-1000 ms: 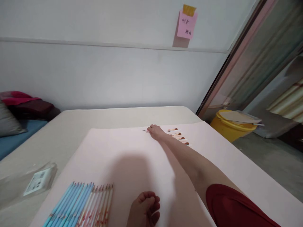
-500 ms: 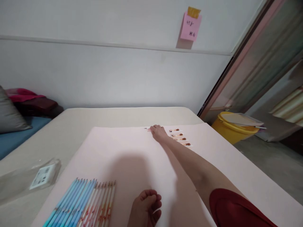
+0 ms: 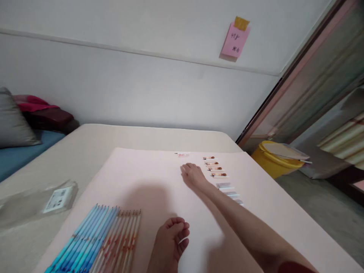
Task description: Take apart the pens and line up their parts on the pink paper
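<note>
Right hand (image 3: 193, 174) is backing off from the far edge, leaving the small pink piece (image 3: 183, 155) and thin white refill (image 3: 182, 153) lying upper centre; reads as that pair being released. Its fingers are bending palm-down over the pink sheet (image 3: 153, 167); underside is hiding, so can't tell if they're gripping anything. Left hand (image 3: 172, 237) is resting lower centre, fingers curling half-open, nothing showing inside. Four brown-patterned pieces (image 3: 218, 174) are sitting right of the right hand; grey-blue ones (image 3: 223, 185) are partly hiding behind the forearm. Pink pair is sitting tight to the sheet's far edge, table (image 3: 142, 136) continuing beyond. Bare sheet is opening left of the right hand; blue pens (image 3: 90, 239) are crowding lower left.
</note>
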Available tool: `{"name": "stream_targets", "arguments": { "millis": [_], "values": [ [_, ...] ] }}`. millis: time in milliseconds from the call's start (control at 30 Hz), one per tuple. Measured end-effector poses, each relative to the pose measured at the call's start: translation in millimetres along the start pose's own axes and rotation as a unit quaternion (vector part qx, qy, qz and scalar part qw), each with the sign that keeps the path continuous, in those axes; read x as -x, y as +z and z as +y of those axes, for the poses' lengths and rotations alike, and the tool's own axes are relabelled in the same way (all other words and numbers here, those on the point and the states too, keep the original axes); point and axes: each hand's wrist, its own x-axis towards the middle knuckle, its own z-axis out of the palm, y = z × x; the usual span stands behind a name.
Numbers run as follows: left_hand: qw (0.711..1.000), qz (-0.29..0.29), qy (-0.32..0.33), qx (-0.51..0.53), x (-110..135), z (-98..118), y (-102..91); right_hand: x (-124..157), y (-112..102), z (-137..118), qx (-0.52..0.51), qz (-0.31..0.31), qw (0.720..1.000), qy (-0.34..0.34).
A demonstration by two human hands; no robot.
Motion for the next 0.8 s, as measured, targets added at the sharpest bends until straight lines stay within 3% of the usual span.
{"name": "stream_targets", "arguments": {
  "millis": [167, 267, 400, 500, 567, 700, 767, 800],
  "values": [
    [0.998, -0.029, 0.054, 0.002, 14.6, 8.0, -5.5, 95.8, -14.8, -33.1, -0.029, -0.042, 0.999, -0.006],
    [0.995, -0.041, 0.09, -0.001, 24.2, 13.8, -9.9, 139.4, -25.9, -55.1, -0.044, -0.08, 0.996, 0.006],
    [0.988, -0.021, 0.144, -0.053, 33.1, 17.5, -13.6, 166.1, -29.6, -83.0, -0.051, -0.117, 0.992, 0.015],
    [0.963, -0.013, 0.212, -0.164, 36.6, 14.2, -14.7, 170.0, -23.2, -95.4, -0.028, -0.113, 0.993, 0.028],
    [0.928, -0.021, 0.253, -0.272, 38.2, 10.5, -16.1, 171.4, -18.2, -99.0, -0.017, -0.098, 0.994, 0.035],
    [0.814, -0.036, 0.326, -0.48, 41.5, 9.3, -22.7, 179.9, -14.9, -97.5, -0.017, -0.101, 0.995, 0.013],
    [0.746, 0.003, 0.318, -0.585, 42.0, 15.0, -29.1, 186.0, -17.5, -94.2, -0.022, -0.103, 0.994, -0.01],
    [0.697, 0.037, 0.304, -0.648, 41.4, 19.4, -33.4, 188.7, -19.5, -92.4, -0.023, -0.105, 0.994, -0.02]
  ]
}}
